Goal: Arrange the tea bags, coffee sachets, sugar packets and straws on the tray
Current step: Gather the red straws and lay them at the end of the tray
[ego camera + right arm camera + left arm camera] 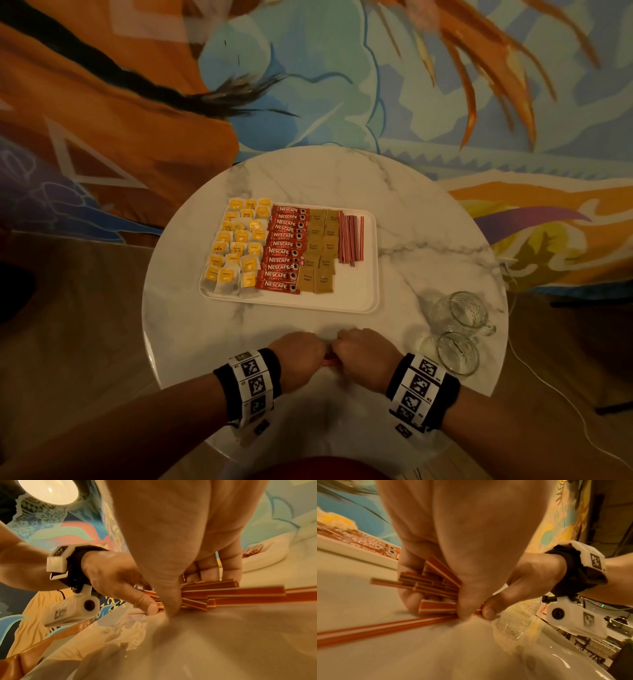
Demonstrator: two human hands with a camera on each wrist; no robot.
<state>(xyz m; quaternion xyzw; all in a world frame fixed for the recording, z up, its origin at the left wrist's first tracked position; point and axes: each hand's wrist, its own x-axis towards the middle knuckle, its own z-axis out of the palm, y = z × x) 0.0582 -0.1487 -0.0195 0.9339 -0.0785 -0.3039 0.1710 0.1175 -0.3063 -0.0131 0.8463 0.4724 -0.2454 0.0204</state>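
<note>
A white tray sits mid-table with yellow tea bags on its left, red Nescafe sachets, brown sugar packets and a row of red-and-white straws on its right. Near the table's front edge my left hand and right hand meet, both curled around one bundle of red straws. In the left wrist view the straw bundle fans out of my left hand. In the right wrist view the straws fan out under my right hand.
Two clear glass mugs lie on their sides at the table's right front edge. A white cable trails on the floor to the right. A bright patterned fabric lies behind the table.
</note>
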